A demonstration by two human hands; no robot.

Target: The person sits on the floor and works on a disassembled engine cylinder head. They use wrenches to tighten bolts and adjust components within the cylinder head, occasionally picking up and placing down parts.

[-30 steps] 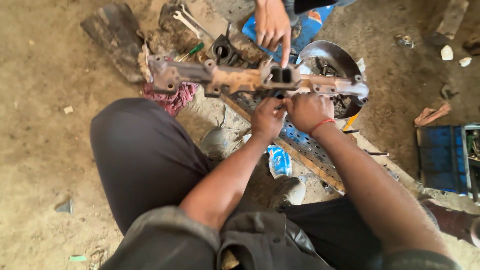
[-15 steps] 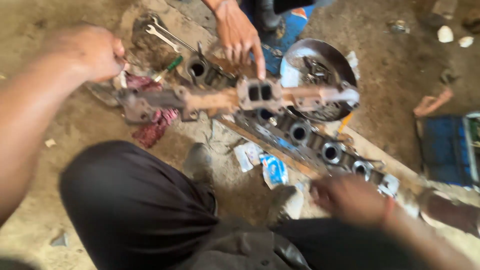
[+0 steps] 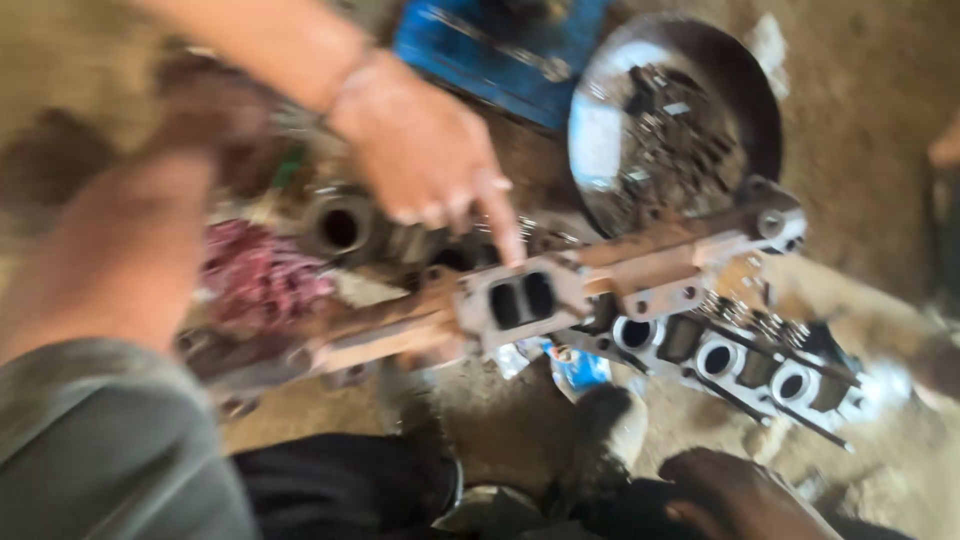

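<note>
Above right hand (image 3: 740, 495): rusty manifold (image 3: 520, 300), well apart, co-worker's finger touching.

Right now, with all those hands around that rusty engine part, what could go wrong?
The other person's hand has a fingertip on the rusty manifold, right by its open ports; if the part shifts, that finger might get pinched. The manifold lies loosely across the cylinder head and could slide off. The metal bowl of small parts stands close behind and might get knocked.
</note>
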